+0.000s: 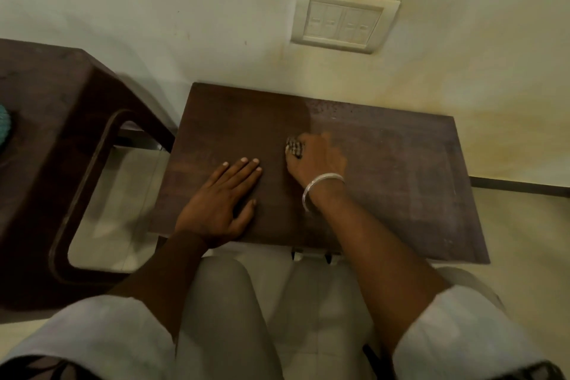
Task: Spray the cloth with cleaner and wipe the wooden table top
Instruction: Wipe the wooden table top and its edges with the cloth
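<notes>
The left hand (222, 197) lies flat, fingers straight, on the dark brown rectangular wooden table (416, 179); the right hand (317, 157), blurred, curls round a small dark patterned cloth (294, 147) pressed against the table's middle.

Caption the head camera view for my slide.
Left hand flat on the wooden table top; right hand grips a bunched cloth against it.

I look down on a corner of a modest home: stained cream wall (216, 9), white four-rocker switch plate (344, 20), small dark brown wooden table (401, 179), brown moulded plastic stool (61, 133), pale floor tiles (123, 182).
</notes>
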